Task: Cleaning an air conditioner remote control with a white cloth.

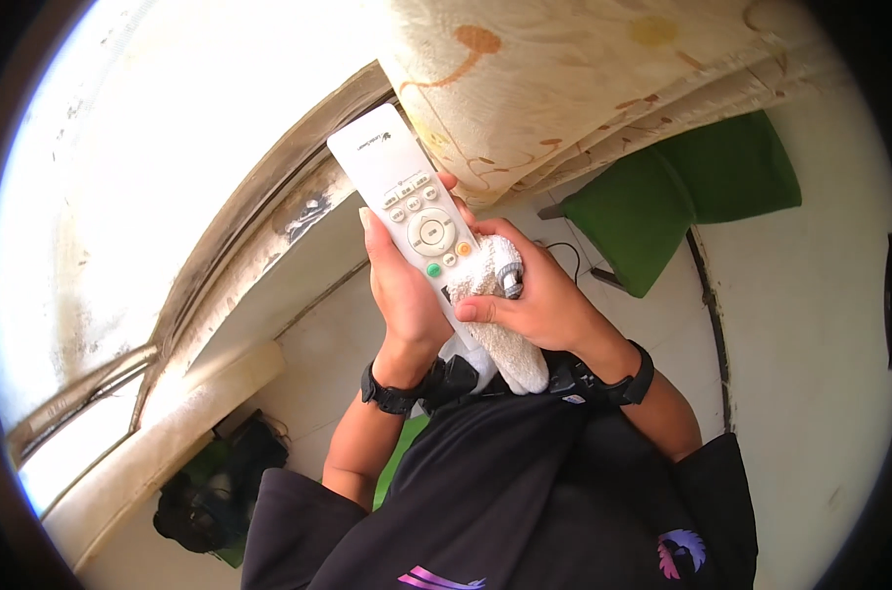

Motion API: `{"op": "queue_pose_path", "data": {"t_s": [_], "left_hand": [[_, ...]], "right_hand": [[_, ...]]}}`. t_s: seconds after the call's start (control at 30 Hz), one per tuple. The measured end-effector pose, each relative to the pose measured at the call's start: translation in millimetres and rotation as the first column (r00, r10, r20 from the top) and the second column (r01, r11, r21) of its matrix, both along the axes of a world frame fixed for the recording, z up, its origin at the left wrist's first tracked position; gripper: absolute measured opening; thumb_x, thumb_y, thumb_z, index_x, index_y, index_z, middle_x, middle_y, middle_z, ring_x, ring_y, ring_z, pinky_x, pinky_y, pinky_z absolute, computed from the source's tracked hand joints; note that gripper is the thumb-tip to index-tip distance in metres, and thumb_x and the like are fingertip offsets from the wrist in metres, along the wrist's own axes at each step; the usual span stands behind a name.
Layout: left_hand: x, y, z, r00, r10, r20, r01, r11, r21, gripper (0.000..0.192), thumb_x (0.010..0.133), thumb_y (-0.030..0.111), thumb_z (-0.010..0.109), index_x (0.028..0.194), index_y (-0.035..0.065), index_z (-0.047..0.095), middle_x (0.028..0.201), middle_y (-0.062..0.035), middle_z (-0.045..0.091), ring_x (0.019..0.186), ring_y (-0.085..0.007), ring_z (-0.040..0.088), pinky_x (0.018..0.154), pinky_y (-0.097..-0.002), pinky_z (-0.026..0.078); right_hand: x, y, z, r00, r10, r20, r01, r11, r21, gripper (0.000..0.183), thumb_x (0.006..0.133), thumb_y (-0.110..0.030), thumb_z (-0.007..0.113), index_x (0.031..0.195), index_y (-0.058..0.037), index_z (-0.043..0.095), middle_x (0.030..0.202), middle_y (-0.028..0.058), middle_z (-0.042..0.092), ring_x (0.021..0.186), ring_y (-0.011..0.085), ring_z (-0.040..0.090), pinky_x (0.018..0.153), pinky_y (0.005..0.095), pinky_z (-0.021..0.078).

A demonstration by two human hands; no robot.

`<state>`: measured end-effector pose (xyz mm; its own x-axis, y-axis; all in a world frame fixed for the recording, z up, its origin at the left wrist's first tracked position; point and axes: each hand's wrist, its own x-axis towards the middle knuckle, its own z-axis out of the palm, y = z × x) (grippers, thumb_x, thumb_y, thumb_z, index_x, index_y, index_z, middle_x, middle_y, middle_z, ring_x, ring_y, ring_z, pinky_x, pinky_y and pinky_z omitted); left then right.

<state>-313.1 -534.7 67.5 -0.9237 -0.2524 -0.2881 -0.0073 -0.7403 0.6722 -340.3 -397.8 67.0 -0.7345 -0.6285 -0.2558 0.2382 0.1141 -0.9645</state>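
Observation:
A long white remote control [378, 156] lies tilted in my left hand [403, 295], with its buttons facing up. My left thumb rests along one long edge, and fingertips show at the opposite edge. Bunched in my right hand [549, 299] is a cream-white knitted cloth [521, 360] with a grey band, possibly a glove or sock. The cloth lies against the lower part of the remote, just below the green and orange buttons, and covers some of that end. My right thumb presses on top of the cloth.
A bright window with a worn frame [269, 166] runs along the left. A patterned curtain [490, 96] hangs at the top. Beyond my right hand stands a green-covered chair [638, 214], with a thin black cable [575, 254] nearby. Dark items [221, 479] lie at lower left.

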Motion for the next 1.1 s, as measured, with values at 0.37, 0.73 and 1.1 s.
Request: {"op": "queue_pose_path", "data": {"t_s": [0.37, 0.73, 1.1], "left_hand": [[-10.6, 18.8, -0.1, 0.999, 0.004, 0.051, 0.005, 0.985, -0.174, 0.063, 0.100, 0.046, 0.014, 0.115, -0.0008, 0.052, 0.088, -0.0112, 0.062, 0.076, -0.0172, 0.058, 0.067, -0.0286, 0.050], [-10.7, 23.3, -2.6, 0.997, 0.070, 0.024, -0.060, 0.956, -0.286, 0.068, 0.098, 0.053, 0.014, 0.114, -0.0015, 0.051, 0.087, -0.0106, 0.059, 0.081, -0.0190, 0.057, 0.071, -0.0296, 0.047], [-9.9, 25.3, 6.3, 0.999, 0.038, -0.008, -0.038, 0.970, -0.242, 0.065, 0.098, 0.051, 0.016, 0.114, -0.0014, 0.050, 0.088, -0.0112, 0.058, 0.080, -0.0197, 0.055, 0.071, -0.0301, 0.046]], "right_hand": [[4.5, 20.9, 6.7, 0.995, -0.090, 0.053, 0.091, 0.996, -0.022, 0.049, 0.084, -0.029, 0.071, 0.113, 0.0021, 0.047, 0.091, 0.0180, 0.066, 0.084, 0.0204, 0.065, 0.073, 0.0331, 0.0488], [2.0, 12.4, 11.9, 0.934, -0.126, -0.333, 0.179, 0.975, 0.132, 0.041, 0.078, -0.032, 0.076, 0.096, -0.0021, 0.055, 0.074, 0.0145, 0.064, 0.066, 0.0255, 0.064, 0.063, 0.0335, 0.0468], [-5.3, 16.7, 12.6, 0.981, -0.125, -0.150, 0.119, 0.992, -0.046, 0.028, 0.083, -0.022, 0.070, 0.084, 0.0012, 0.052, 0.068, 0.0190, 0.062, 0.066, 0.0320, 0.065, 0.057, 0.0350, 0.0468]]}}
